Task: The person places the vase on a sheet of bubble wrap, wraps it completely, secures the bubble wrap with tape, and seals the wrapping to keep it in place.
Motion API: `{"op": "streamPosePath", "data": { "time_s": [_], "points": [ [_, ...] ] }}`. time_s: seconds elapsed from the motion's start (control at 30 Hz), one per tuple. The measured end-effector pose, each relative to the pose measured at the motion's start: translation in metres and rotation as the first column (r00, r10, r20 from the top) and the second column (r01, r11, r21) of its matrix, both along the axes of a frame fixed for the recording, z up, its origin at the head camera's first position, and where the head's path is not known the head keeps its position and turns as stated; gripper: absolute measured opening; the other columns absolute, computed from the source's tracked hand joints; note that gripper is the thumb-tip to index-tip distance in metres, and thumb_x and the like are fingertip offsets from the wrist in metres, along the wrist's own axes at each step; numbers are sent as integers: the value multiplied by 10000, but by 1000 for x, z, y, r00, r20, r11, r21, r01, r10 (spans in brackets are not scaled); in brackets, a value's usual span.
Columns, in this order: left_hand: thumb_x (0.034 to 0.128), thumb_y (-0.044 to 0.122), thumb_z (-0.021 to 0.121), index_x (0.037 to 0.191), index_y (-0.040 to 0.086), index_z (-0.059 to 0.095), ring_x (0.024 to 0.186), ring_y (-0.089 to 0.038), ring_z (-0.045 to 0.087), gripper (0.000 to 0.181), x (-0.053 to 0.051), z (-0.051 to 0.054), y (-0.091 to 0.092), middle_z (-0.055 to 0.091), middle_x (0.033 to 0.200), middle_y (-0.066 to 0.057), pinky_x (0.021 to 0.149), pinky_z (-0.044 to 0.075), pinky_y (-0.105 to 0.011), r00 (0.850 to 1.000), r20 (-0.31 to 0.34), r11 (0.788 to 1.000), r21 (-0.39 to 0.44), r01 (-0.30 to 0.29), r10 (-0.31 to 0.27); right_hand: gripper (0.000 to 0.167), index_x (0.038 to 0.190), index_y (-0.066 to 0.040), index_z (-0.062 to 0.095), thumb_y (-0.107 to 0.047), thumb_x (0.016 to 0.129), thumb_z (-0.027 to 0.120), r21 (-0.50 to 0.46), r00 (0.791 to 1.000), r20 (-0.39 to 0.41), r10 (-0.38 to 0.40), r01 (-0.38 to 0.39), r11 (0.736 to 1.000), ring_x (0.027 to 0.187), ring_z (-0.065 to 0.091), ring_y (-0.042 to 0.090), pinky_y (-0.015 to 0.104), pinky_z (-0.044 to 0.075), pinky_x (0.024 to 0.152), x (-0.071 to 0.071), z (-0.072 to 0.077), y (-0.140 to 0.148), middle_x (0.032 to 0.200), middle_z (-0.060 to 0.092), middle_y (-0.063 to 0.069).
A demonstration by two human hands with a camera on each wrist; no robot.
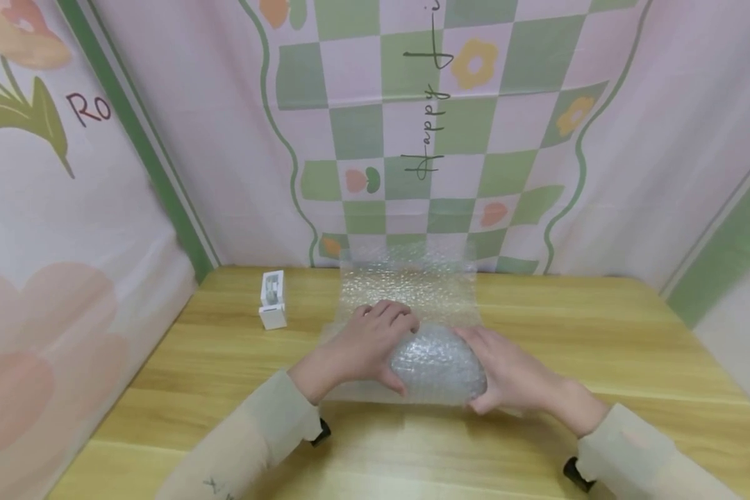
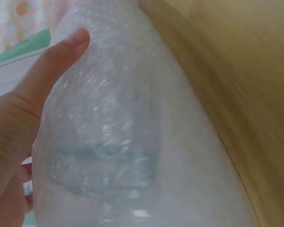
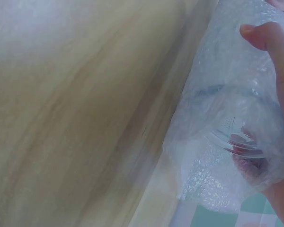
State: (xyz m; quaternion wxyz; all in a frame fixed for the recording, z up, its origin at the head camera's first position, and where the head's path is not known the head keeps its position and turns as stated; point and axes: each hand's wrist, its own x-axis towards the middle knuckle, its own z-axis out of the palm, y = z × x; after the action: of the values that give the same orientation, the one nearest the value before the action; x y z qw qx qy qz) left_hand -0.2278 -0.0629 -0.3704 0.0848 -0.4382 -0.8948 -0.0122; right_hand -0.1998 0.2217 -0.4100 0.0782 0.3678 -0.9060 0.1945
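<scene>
A clear rounded object, glass-like at its end, lies wrapped in bubble wrap near the middle of the table. Over its left part my left hand curls, thumb toward me and fingers on the far side. My right hand grips the right end, thumb low on the near side. A flat length of bubble wrap stretches behind toward the curtain. The left wrist view has my left thumb on the wrapped object. Through the wrap in the right wrist view, a round rim shows beside my right hand.
A small white box with an opening stands at the back left of the wooden table. A patterned curtain hangs along the table's back edge, and more cloth hangs at both sides.
</scene>
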Motion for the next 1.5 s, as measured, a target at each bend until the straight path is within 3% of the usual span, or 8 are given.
{"op": "streamPosePath", "data": {
  "time_s": [0.07,0.2,0.43,0.6,0.83,0.93,1.37,1.5],
  "points": [
    [613,744,819,1301,186,570,1254,-231,478,920,3,1,-2,504,1388,-33,959,504,-436,998,-63,1000,9,25,-24,1164,1507,-8,374,-334,556,959,6,1000,22,-11,10,1000,1178,573,345,581,513,970,-1,0,1,1357,550,178],
    [688,649,830,1313,145,620,1210,-221,521,829,9,3,-5,558,1348,-43,926,526,-368,991,-113,997,32,77,-73,1168,1509,19,368,-363,578,960,-11,998,64,-21,22,1000,1196,566,369,605,501,979,-2,1,3,1383,539,204],
    [834,544,805,1430,88,557,1266,-241,534,790,14,3,-4,570,1390,-72,1023,509,-368,992,-102,998,1,69,-69,1163,1480,63,385,-351,563,968,-25,996,79,-30,32,999,1171,580,367,603,510,968,-6,-1,5,1358,555,213],
    [767,616,826,1474,49,487,1344,-288,491,968,18,-2,-2,518,1464,-119,1105,449,-413,993,-115,999,-15,37,-38,1170,1481,79,376,-373,574,961,-21,994,104,-30,32,999,1169,581,376,610,507,968,-10,-2,5,1355,554,226],
    [656,669,869,1563,16,305,1440,-323,382,1251,21,-14,5,406,1556,-167,1198,313,-440,990,-131,990,-127,-65,49,1171,1499,47,374,-389,582,957,-36,989,148,-22,27,999,1171,583,356,597,514,958,-16,-1,6,1365,558,195],
    [630,670,883,1574,16,271,1446,-315,368,1301,20,-18,5,391,1565,-166,1211,287,-434,987,-148,987,-141,-77,56,1174,1503,45,371,-383,581,958,-38,989,149,-20,26,999,1177,581,357,597,511,961,-17,-1,7,1374,555,195],
    [677,375,951,1518,69,323,1315,-306,505,1094,9,-28,5,505,1433,-159,1137,409,-421,983,-177,998,-39,-47,39,1179,1530,2,355,-354,585,965,-27,985,174,-9,14,1000,1177,577,346,592,529,933,-19,3,4,1381,541,171],
    [661,363,964,1520,77,334,1301,-304,522,1104,7,-28,6,519,1425,-160,1123,425,-422,983,-180,998,-39,-55,48,1181,1533,16,339,-349,600,963,-26,982,188,-6,11,1000,1180,573,374,609,536,916,-19,3,5,1394,525,195]
  ]
}}
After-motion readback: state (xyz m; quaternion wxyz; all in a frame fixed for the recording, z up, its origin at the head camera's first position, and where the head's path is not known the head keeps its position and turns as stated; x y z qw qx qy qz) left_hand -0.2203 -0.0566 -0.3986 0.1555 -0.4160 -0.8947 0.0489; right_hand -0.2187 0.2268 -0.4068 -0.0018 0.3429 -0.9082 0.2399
